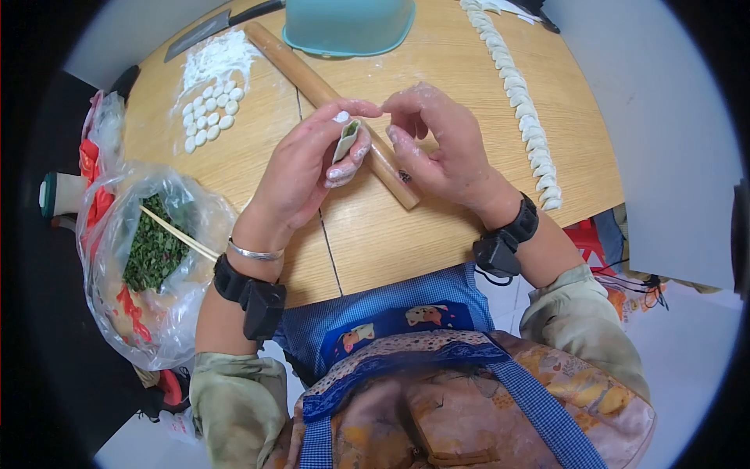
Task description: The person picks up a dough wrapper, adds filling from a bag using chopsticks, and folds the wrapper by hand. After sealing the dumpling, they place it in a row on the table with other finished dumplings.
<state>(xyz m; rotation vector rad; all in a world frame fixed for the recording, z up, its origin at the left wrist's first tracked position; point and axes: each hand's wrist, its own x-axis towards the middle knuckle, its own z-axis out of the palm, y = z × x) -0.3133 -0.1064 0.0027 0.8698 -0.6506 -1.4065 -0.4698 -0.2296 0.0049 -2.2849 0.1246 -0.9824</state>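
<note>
My left hand (308, 156) is curled around a folded dumpling wrapper (346, 141), with green filling showing at its opening. Flour whitens the fingertips. To its right, my right hand (437, 141) is raised with thumb and fingers curved apart and nothing between them; its index fingertip is close to the left hand's. Under both hands a wooden rolling pin (312, 86) lies diagonally on the table. Small round dough pieces (212, 112) sit at the upper left beside scattered flour (223, 59).
A long row of dumplings (519, 94) runs down the right side of the wooden table (391, 242). A teal bowl (348, 27) and a cleaver (199, 35) are at the back. Chopped greens (156, 250) with chopsticks (180, 234) fill a plastic bag (109, 305) at left.
</note>
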